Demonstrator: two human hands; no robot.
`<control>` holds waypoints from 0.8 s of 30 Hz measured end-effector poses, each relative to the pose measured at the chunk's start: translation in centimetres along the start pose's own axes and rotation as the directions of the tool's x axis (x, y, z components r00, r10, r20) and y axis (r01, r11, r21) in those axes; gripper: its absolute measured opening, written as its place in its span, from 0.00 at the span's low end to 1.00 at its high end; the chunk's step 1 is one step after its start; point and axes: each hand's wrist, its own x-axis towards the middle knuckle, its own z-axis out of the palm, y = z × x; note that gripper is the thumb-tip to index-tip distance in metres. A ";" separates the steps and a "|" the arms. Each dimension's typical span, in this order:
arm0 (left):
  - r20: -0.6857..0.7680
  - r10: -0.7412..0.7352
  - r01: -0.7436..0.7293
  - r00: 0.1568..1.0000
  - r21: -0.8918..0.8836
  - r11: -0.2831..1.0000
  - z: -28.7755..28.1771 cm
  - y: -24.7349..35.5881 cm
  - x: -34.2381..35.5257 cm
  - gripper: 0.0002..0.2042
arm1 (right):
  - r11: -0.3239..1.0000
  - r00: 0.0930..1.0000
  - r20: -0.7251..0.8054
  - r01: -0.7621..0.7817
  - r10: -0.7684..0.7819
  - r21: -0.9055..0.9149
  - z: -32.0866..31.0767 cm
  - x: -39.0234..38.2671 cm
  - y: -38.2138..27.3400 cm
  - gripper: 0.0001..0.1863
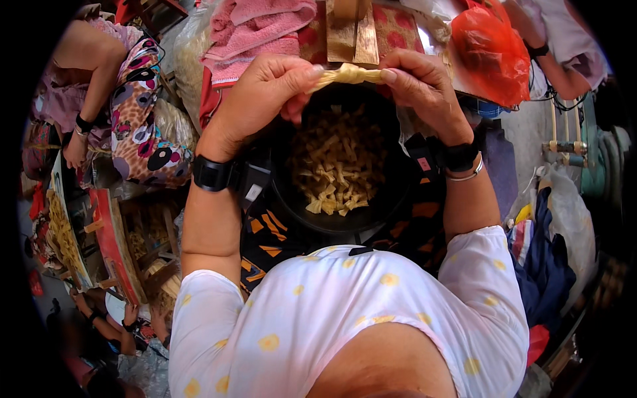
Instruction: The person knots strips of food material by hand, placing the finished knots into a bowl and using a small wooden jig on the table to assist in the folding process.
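Note:
A pale yellow knotted strip (352, 74), which looks like tofu skin, is stretched level between my two hands. My left hand (269, 86) pinches its left end between thumb and fingers. The right end is gripped the same way by my right hand (424, 83). Beneath the strip, in front of my body, stands a round black basin (284, 192). Many small yellow knots (338, 159) of similar look lie heaped inside it. Just beyond the strip is a wooden piece (348, 40), its lower end close to my fingers.
A pink towel (255, 36) lies at the far left, and a red plastic bag (491, 53) at the far right. Other people sit on both sides; one person's arm (93, 99) shows at left. Red-edged wooden frames (116, 239) stand left, dark blue cloth (544, 245) right.

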 end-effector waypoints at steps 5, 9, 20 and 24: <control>-0.064 0.279 -0.135 0.958 0.758 0.639 1.6 -0.4 0.8 0.13 | 0.994 0.998 0.058 0.020 -0.013 -0.109 1.1 0.3 0.2 0.07; 0.143 0.185 -0.233 0.972 0.675 0.700 2.1 -0.7 1.2 0.10 | 0.972 0.991 0.107 0.097 -0.076 -0.216 0.9 0.3 -0.3 0.05; -0.224 0.570 -0.146 0.791 0.835 0.531 -0.1 -2.2 7.2 0.09 | 0.954 0.948 -0.261 0.105 -0.182 -0.282 -1.2 5.8 3.1 0.09; -0.246 0.578 -0.123 0.778 0.842 0.525 -0.6 -2.6 7.7 0.08 | 0.919 0.921 -0.322 0.086 -0.221 -0.385 -0.9 6.4 4.1 0.08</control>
